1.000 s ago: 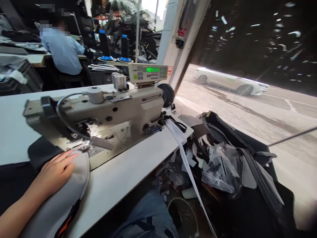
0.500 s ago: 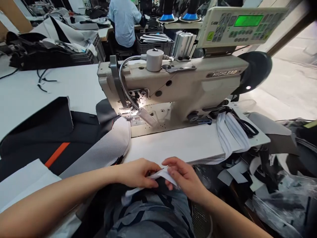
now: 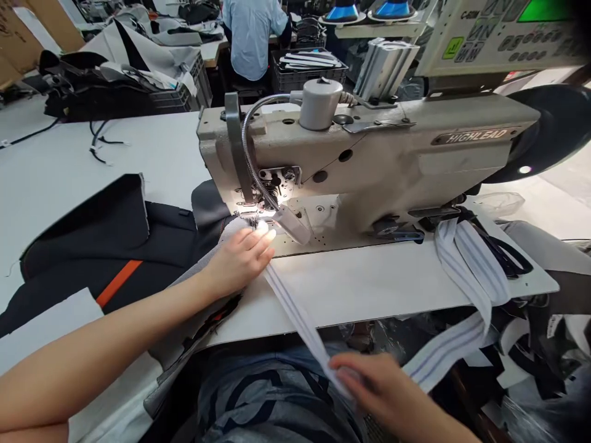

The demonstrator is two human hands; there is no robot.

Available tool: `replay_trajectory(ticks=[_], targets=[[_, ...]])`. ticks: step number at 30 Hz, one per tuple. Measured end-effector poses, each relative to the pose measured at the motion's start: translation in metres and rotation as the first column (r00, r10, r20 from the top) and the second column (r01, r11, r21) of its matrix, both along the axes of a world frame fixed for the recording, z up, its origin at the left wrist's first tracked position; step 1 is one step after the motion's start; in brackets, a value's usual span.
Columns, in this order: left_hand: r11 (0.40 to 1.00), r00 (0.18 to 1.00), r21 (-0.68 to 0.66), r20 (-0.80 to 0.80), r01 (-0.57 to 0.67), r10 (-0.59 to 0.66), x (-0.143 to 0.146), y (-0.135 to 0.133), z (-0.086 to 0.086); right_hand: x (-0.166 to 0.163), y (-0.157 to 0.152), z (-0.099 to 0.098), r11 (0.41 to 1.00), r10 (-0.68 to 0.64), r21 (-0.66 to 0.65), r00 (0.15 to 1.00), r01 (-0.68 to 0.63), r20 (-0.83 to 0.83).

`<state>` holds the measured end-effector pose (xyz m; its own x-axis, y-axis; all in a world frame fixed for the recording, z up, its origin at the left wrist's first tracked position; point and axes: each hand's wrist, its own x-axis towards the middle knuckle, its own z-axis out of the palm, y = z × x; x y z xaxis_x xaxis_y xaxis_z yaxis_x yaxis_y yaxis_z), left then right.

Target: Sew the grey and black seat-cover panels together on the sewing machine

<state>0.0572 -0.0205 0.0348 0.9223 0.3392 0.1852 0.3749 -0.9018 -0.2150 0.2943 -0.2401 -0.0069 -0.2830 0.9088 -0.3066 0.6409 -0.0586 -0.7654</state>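
Gripped in the right hand [image 3: 376, 384], the white strip [image 3: 298, 311] slants up to the left hand [image 3: 242, 258], whose fingers close on it beside the sewing machine's [image 3: 397, 144] lamp [image 3: 292, 225]

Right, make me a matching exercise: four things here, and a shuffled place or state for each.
Column one
1. Left hand
2. Right hand
3. Orange stripe
4. Display screen

Column two
A. Across the black fabric
B. Glowing green
C. At the brightly lit end of the sewing machine
D. On the white strap, in front of the table's edge

Pairs: 1-C, 2-D, 3-A, 4-B
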Motion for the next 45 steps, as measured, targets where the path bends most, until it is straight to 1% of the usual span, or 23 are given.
replay_trajectory(ticks=[2, 4, 5, 6, 8, 10, 11, 12, 13, 14, 16, 19, 22, 25, 26, 28, 31, 32, 33, 34, 37, 40, 45], targets=[[0.996, 0.999, 0.069, -0.016, -0.049, 0.05, -0.001, 0.006, -0.009, -0.017, -0.007, -0.012, 0.97, 0.24, 0.004, 0.956, -0.245, 0.171], [0.99, 0.986, 0.024, -0.086, -0.141, 0.142, 0.001, 0.008, -0.017, -0.032, -0.005, -0.016, 0.898, 0.417, -0.007, 0.844, -0.441, 0.336], [0.98, 0.972, -0.014, -0.134, -0.197, 0.193, 0.003, 0.008, -0.019, -0.038, 0.001, -0.014, 0.863, 0.458, 0.018, 0.795, -0.506, 0.399], [0.967, 0.954, -0.05, -0.186, -0.249, 0.236, 0.005, 0.007, -0.02, -0.043, 0.011, -0.011, 0.834, 0.461, 0.082, 0.77, -0.546, 0.442], [0.944, 0.923, -0.094, -0.259, -0.317, 0.285, 0.006, 0.004, -0.018, -0.048, 0.041, -0.004, 0.771, 0.394, 0.305, 0.796, -0.558, 0.46], [0.938, 0.921, -0.116, -0.261, -0.327, 0.289, 0.003, 0.0, -0.013, -0.051, 0.079, 0.001, 0.667, 0.292, 0.542, 0.848, -0.512, 0.442], [0.94, 0.929, -0.128, -0.245, -0.315, 0.278, -0.001, -0.004, -0.01, -0.053, 0.098, 0.001, 0.608, 0.259, 0.616, 0.859, -0.501, 0.442], [0.944, 0.938, -0.147, -0.232, -0.297, 0.259, -0.006, -0.008, -0.007, -0.054, 0.117, 0.0, 0.555, 0.258, 0.655, 0.855, -0.512, 0.45], [0.944, 0.944, -0.168, -0.226, -0.283, 0.242, -0.011, -0.012, -0.004, -0.055, 0.134, -0.001, 0.526, 0.258, 0.665, 0.845, -0.53, 0.469], [0.942, 0.945, -0.189, -0.231, -0.276, 0.23, -0.017, -0.016, -0.001, -0.056, 0.149, -0.004, 0.515, 0.257, 0.658, 0.831, -0.549, 0.493], [0.928, 0.935, -0.217, -0.255, -0.304, 0.247, -0.025, -0.022, 0.002, -0.058, 0.175, -0.011, 0.545, 0.214, 0.634, 0.822, -0.548, 0.527], [0.888, 0.892, -0.205, -0.293, -0.411, 0.345, -0.021, -0.023, 0.001, -0.06, 0.199, -0.021, 0.609, 0.101, 0.659, 0.868, -0.44, 0.486], [0.842, 0.843, -0.188, -0.315, -0.506, 0.437, -0.007, -0.016, -0.005, -0.061, 0.211, -0.026, 0.671, 0.076, 0.659, 0.916, -0.34, 0.395], [0.805, 0.822, -0.219, -0.311, -0.551, 0.477, -0.002, -0.004, -0.011, -0.06, 0.214, -0.021, 0.743, 0.086, 0.593, 0.923, -0.31, 0.375], [0.8, 0.831, -0.256, -0.296, -0.543, 0.47, -0.004, 0.0, -0.011, -0.06, 0.213, -0.018, 0.759, 0.087, 0.57, 0.917, -0.314, 0.389], [0.771, 0.868, -0.399, -0.229, -0.497, 0.44, -0.015, 0.009, -0.011, -0.06, 0.214, -0.009, 0.775, 0.08, 0.537, 0.895, -0.333, 0.439], [0.644, 0.884, -0.651, -0.09, -0.401, 0.46, -0.033, 0.019, -0.007, -0.065, 0.217, -0.002, 0.773, 0.079, 0.513, 0.859, -0.373, 0.506], [0.607, 0.877, -0.698, -0.062, -0.38, 0.477, -0.037, 0.021, -0.005, -0.067, 0.219, -0.002, 0.775, 0.081, 0.509, 0.858, -0.375, 0.508], [0.592, 0.871, -0.717, -0.046, -0.369, 0.488, -0.039, 0.022, -0.005, -0.07, 0.221, -0.003, 0.78, 0.082, 0.507, 0.863, -0.367, 0.498], [0.599, 0.872, -0.71, -0.043, -0.37, 0.487, -0.039, 0.022, -0.005, -0.073, 0.222, -0.006, 0.786, 0.082, 0.51, 0.877, -0.348, 0.473], [0.668, 0.889, -0.621, -0.108, -0.41, 0.445, -0.029, 0.017, -0.007, -0.079, 0.224, -0.019, 0.798, 0.066, 0.538, 0.926, -0.272, 0.371], [0.711, 0.868, -0.502, -0.216, -0.492, 0.447, -0.017, 0.01, -0.011, -0.08, 0.222, -0.029, 0.778, 0.05, 0.582, 0.948, -0.235, 0.316], [0.74, 0.866, -0.449, -0.242, -0.501, 0.439, -0.012, 0.001, -0.009, -0.075, 0.219, -0.026, 0.778, 0.071, 0.581, 0.952, -0.24, 0.298]])
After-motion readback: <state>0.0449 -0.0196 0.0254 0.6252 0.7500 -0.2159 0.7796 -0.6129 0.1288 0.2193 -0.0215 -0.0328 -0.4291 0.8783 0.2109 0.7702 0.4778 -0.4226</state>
